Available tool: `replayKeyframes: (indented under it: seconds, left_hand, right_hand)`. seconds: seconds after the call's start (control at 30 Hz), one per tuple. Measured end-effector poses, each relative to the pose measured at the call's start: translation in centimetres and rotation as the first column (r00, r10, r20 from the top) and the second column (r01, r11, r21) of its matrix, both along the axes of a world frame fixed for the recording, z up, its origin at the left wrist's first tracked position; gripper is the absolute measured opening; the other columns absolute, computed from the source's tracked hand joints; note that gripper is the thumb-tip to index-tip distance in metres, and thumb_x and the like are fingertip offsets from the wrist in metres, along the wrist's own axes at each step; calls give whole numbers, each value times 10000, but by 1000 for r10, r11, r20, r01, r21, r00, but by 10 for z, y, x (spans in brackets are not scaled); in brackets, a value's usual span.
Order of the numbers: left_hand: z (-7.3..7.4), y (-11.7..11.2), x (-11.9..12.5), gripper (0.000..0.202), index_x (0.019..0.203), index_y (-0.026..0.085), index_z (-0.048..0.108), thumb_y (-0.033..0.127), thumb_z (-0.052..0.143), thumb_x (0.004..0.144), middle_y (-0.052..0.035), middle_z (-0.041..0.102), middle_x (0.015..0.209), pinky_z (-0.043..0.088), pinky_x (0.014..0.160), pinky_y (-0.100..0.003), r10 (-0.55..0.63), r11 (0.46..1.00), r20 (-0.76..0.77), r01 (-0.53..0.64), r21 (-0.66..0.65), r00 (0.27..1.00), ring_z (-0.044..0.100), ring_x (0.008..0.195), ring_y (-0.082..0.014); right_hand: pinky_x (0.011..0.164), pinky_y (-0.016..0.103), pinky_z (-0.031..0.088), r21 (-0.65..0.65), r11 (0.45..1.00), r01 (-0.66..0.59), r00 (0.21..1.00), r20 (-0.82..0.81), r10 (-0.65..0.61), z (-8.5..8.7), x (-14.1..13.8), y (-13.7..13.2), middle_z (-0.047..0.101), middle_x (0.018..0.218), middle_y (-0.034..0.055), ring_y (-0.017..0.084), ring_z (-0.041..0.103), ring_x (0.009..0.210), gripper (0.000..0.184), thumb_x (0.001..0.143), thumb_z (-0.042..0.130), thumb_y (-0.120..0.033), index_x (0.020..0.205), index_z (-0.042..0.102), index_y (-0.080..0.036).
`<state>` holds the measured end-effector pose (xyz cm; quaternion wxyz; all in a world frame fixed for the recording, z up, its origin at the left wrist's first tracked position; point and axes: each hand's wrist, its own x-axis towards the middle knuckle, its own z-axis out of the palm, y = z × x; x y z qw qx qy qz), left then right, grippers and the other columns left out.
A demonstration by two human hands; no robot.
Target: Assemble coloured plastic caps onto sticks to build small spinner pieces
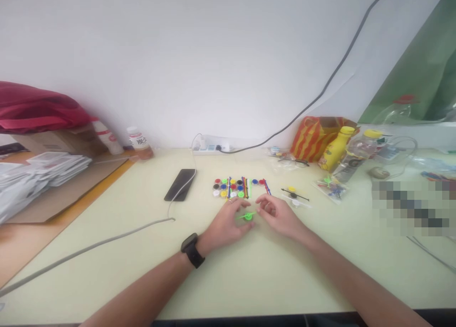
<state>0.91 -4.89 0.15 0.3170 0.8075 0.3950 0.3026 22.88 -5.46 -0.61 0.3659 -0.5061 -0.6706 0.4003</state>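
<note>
A bright green disc with a thin green stick (248,216) is between my two hands, low over the table or on it. My left hand (230,222) curves round its left side, thumb and fingers apart. My right hand (280,215) has its fingers loosely bent and its thumb near the stick's right end; whether it touches is too small to tell. Just beyond my fingers lie rows of coloured discs (233,187) with bundles of coloured sticks (245,187) beside them. Right of these are yellow, black and white discs (292,195) with black and white sticks.
A black phone (180,185) lies left of the discs, a cable across it. A small plastic bag of coloured parts (330,190) lies to the right. Bottles (337,148) and a striped bag (308,138) stand behind. Stacked white packets (46,172) and a drink bottle (138,144) are left.
</note>
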Motion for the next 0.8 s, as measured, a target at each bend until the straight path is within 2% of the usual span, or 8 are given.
replayKeyframes:
  seconds: [0.13, 0.23, 0.3, 0.4, 0.5, 0.6, 0.7, 0.8]
  left_hand:
    - [3, 0, -3, 338, 1236, 288, 625, 257, 651, 900, -52, 641, 1245, 480, 973, -425, 60, 998, 72, -59, -14, 996, 579, 1122, -263]
    - [4, 1, -5, 300, 1201, 287, 627, 194, 560, 923, -37, 636, 1255, 465, 947, -404, 107, 994, 134, -106, -19, 985, 558, 1138, -254]
    - [4, 3, -6, 307, 1198, 280, 627, 177, 513, 932, -40, 633, 1258, 457, 934, -399, 142, 990, 166, -142, -12, 976, 550, 1153, -256]
    - [4, 4, -7, 301, 1204, 269, 628, 188, 497, 945, -47, 636, 1253, 442, 945, -402, 178, 983, 181, -181, 2, 967, 548, 1160, -261]
    - [5, 3, -5, 231, 1184, 259, 635, 274, 508, 992, -54, 644, 1246, 444, 935, -392, 178, 984, 177, -180, -7, 968, 553, 1166, -266]
    - [5, 1, -3, 236, 1156, 249, 646, 369, 481, 1037, -60, 655, 1211, 448, 938, -380, 155, 988, 191, -155, -19, 969, 568, 1155, -260]
    - [4, 1, -1, 296, 1150, 246, 652, 421, 431, 1062, -62, 663, 1167, 453, 933, -370, 155, 988, 209, -149, -44, 966, 579, 1126, -252]
    - [4, 3, 0, 327, 1142, 241, 654, 442, 406, 1070, -57, 668, 1133, 451, 931, -361, 168, 986, 220, -158, -59, 961, 584, 1102, -244]
  right_hand:
    - [581, 282, 424, 46, 995, 90, 996, 20, -91, 6, 3, -4, 580, 859, -5, 133, 508, 607, 388, 939, 573, -477, 1236, 596, -228]
    - [597, 284, 397, -11, 997, 70, 997, 8, -70, 10, 6, -4, 504, 720, -23, 137, 470, 599, 365, 961, 522, -548, 869, 620, -209]
    - [565, 286, 346, -53, 997, 53, 998, -27, -55, 11, 8, -3, 373, 591, -43, 127, 380, 540, 526, 986, 451, -595, 616, 443, -220]
    - [559, 292, 324, 30, 995, 99, 993, -74, -97, 14, 12, 0, 327, 553, -40, 128, 339, 532, 591, 1002, 415, -611, 562, 333, -225]
    - [585, 288, 361, 143, 989, 46, 999, -18, -44, 16, 11, -2, 459, 631, -14, 144, 426, 598, 496, 982, 507, -568, 639, 484, -211]
    - [654, 295, 436, 203, 972, -114, 992, 79, 100, 17, 1, -12, 593, 814, 18, 170, 517, 706, 274, 928, 644, -495, 916, 655, -221]
    - [880, 360, 494, 267, 918, -292, 949, 200, 244, 16, -12, -23, 633, 1089, 72, 234, 591, 983, 345, 891, 720, -417, 1202, 677, -274]
    - [980, 395, 476, 274, 867, -416, 895, 293, 336, 12, -19, -28, 629, 1137, 82, 254, 579, 1106, 250, 941, 668, -347, 1179, 708, -287]
